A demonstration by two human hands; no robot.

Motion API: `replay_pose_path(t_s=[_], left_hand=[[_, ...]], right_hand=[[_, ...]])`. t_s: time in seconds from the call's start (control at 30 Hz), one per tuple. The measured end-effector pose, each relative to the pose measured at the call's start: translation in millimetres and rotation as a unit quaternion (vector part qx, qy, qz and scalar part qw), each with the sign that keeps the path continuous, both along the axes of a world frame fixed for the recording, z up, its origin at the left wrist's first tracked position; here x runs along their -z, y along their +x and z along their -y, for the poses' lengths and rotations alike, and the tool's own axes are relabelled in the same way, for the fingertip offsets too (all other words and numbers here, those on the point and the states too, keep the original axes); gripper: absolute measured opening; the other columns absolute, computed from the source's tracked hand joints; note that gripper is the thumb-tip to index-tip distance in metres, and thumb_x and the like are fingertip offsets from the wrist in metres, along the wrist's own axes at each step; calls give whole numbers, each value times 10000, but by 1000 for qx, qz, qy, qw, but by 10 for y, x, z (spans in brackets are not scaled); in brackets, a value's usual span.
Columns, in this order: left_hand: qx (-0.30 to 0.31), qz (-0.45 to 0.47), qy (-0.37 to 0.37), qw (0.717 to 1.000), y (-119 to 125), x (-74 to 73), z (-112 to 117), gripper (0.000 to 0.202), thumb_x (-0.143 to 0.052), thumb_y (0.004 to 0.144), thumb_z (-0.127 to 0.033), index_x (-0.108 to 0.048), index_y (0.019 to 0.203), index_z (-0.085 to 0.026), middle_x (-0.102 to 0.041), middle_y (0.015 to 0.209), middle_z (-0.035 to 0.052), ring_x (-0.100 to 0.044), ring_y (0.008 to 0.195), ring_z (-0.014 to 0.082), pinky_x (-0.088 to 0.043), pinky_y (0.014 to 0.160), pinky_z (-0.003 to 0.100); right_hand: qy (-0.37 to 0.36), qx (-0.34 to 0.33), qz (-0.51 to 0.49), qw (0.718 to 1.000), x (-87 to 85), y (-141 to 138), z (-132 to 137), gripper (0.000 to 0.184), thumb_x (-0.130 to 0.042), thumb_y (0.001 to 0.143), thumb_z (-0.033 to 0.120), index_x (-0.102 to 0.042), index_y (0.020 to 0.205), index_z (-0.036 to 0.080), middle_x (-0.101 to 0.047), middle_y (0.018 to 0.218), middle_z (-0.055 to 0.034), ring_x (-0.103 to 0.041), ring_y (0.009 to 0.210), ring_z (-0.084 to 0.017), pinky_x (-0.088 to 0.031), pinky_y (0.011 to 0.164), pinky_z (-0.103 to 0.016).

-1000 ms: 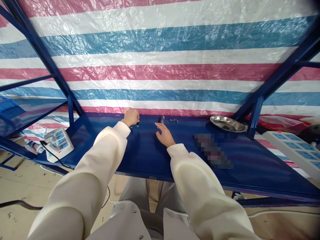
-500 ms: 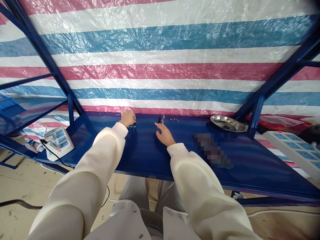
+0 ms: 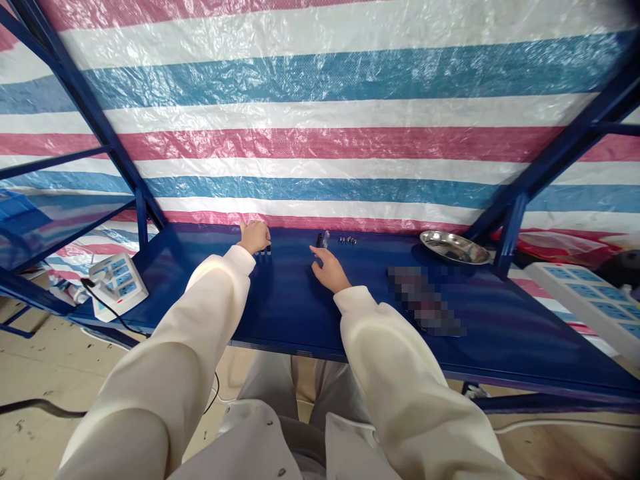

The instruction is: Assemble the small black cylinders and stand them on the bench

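Observation:
At the far left-middle of the blue table, my left hand (image 3: 254, 236) reaches palm down with its fingers curled together. Whatever is in its fingers is hidden. Several small black cylinders with pale ends (image 3: 263, 253) stick out from under that hand, side by side. My right hand (image 3: 330, 269) rests near the table's middle, fingers loosely stretched and apart, holding nothing. Just beyond its fingertips is a small black cylinder (image 3: 319, 239), beside a clear tube-like piece (image 3: 327, 238). To their right, several tiny shiny metal pieces (image 3: 348, 241) lie in a row.
A round steel dish (image 3: 455, 247) sits at the back right. Nearer me lies a dark, blurred-out object (image 3: 425, 303). White power strips stand at the left (image 3: 120, 288) and right (image 3: 590, 300). Blue frame posts and a striped plastic sheet (image 3: 320, 143) bound the blue table (image 3: 295, 313).
My left hand has shifted very slightly to the left over the black cylinders. My right hand keeps the same place and pose.

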State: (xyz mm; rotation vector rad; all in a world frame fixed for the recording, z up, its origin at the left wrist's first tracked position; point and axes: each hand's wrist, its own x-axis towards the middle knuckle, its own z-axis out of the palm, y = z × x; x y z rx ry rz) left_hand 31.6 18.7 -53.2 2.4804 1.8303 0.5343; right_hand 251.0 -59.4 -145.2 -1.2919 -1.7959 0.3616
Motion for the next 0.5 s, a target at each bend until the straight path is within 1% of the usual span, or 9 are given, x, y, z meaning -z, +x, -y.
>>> replay_pose_path(t_s=[0.13,0.2,0.27,0.33,0.4,0.5], left_hand=[[-9,14,-9,1000,-12,-21,13,107,-768,553,-141,-672,594,-168,-651,773,92,-535,964,342,-270,934,553],[-10,20,-6,1000,1,-66,49,133,-775,560,-157,-683,655,-172,-648,826,94,-521,983,344,-264,935,538],[-3,22,12,1000,45,-137,120,169,-760,603,-188,-694,757,-176,-639,899,96,-504,1010,338,-253,935,527],[22,22,42,999,127,-216,220,186,-703,693,-227,-689,874,-185,-626,967,96,-494,1027,318,-244,934,510],[64,23,73,995,235,-280,326,194,-619,781,-252,-673,959,-197,-618,1007,95,-491,1032,295,-250,924,481],[122,32,95,987,388,-297,439,206,-560,826,-251,-661,999,-201,-616,1034,93,-501,1031,275,-258,927,457]], right_hand=[[4,0,-2,1000,0,-2,1,523,-432,737,133,-555,1243,183,-600,1164,-98,-575,1045,-208,-433,986,-406],[6,2,-4,1000,1,-1,-1,527,-435,732,134,-555,1242,192,-604,1159,-92,-578,1036,-208,-437,979,-408],[9,7,-4,1000,0,4,-5,521,-438,728,136,-563,1229,200,-614,1144,-85,-582,1023,-208,-443,969,-410],[6,23,1,1000,-4,13,-10,493,-439,726,139,-587,1193,197,-629,1111,-84,-587,1004,-213,-452,951,-414],[-2,46,11,999,-8,22,-13,452,-436,727,141,-616,1139,186,-644,1070,-90,-594,980,-222,-462,928,-417],[-9,66,21,998,-13,32,-16,415,-430,728,137,-638,1085,168,-654,1028,-101,-598,956,-227,-470,906,-412]])
